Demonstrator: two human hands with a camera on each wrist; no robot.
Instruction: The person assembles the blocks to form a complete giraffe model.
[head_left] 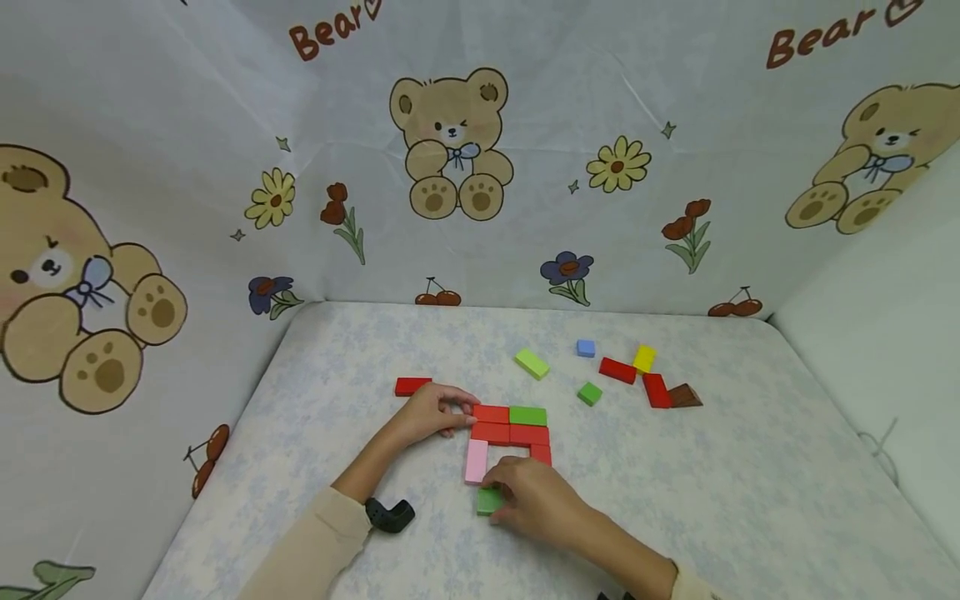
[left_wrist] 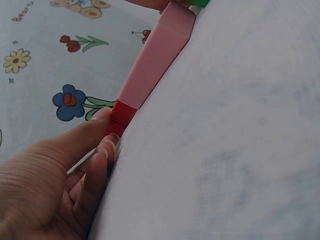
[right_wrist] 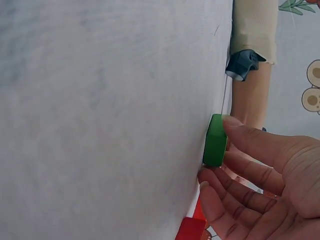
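Small coloured blocks lie flat on the table in a joined outline. My left hand (head_left: 437, 410) is at its far left corner, thumb and fingertips on the end of a red block (head_left: 492, 414). In the left wrist view, red shows between thumb and index finger. A green block (head_left: 528, 416) lies to the right of it, with two red blocks in the row below. A pink block (head_left: 476, 462) runs down the left side. My right hand (head_left: 536, 497) pinches another green block (right_wrist: 216, 141) at the pink block's near end, partly covering it and the outline's right side.
A single red block (head_left: 412, 386) lies behind my left hand. Back right are a light green block (head_left: 532, 363), a blue block (head_left: 586, 348), a small green block (head_left: 589, 393), a yellow block (head_left: 644, 359), red blocks (head_left: 618, 370) and a brown piece (head_left: 685, 396).
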